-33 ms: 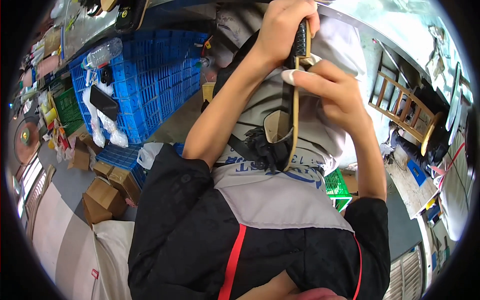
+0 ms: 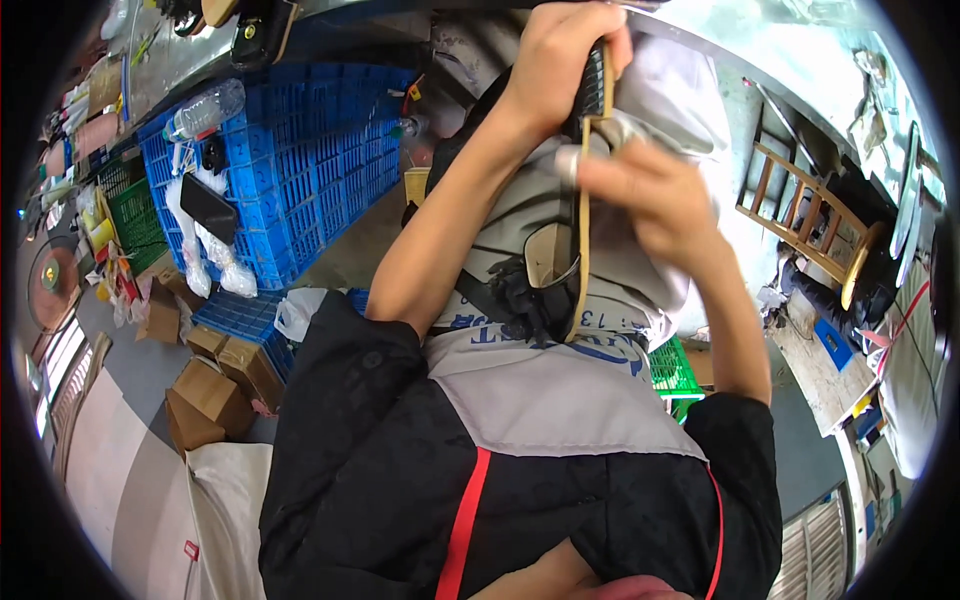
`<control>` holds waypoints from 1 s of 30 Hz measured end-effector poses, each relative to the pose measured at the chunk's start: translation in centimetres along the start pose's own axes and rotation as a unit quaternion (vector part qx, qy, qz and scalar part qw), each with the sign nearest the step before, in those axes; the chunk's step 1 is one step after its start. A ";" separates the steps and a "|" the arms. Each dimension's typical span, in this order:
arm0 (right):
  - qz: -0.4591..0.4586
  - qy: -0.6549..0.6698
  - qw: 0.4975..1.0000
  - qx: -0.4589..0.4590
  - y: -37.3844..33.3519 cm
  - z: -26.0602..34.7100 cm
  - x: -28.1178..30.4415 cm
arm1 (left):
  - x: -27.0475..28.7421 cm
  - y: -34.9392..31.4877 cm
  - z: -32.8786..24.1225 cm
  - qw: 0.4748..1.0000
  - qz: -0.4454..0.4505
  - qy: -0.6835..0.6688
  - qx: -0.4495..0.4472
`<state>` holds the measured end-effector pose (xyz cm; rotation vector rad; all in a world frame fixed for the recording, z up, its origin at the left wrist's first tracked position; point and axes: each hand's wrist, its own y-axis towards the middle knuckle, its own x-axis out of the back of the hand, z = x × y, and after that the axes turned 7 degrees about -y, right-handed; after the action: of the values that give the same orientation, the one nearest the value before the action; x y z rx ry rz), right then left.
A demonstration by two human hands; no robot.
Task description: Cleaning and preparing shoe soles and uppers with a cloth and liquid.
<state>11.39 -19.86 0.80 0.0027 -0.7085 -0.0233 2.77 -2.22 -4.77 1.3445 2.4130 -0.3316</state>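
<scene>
Left hand (image 2: 562,65) clasps the black shoe (image 2: 584,228); right hand (image 2: 660,195) (blurred) at it, grip unclear

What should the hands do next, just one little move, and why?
Perhaps slide the right hand slightly along the shoe's tan edge toward the body. The left hand has its grip at the far end, which could steady the shoe. The white-covered thumb crosses that edge, and the part nearer the body is uncovered. Blur hides whether it touches.
</scene>
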 end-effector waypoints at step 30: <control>-0.654 0.223 0.711 -0.134 3.7 -15.7 23.5 | 0.2 -1.1 -4.7 0.977 -0.099 -0.126 0.138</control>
<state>39.49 -16.73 4.19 0.2290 -0.0775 -1.4665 0.79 -0.92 -0.52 1.0864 2.3484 -0.8648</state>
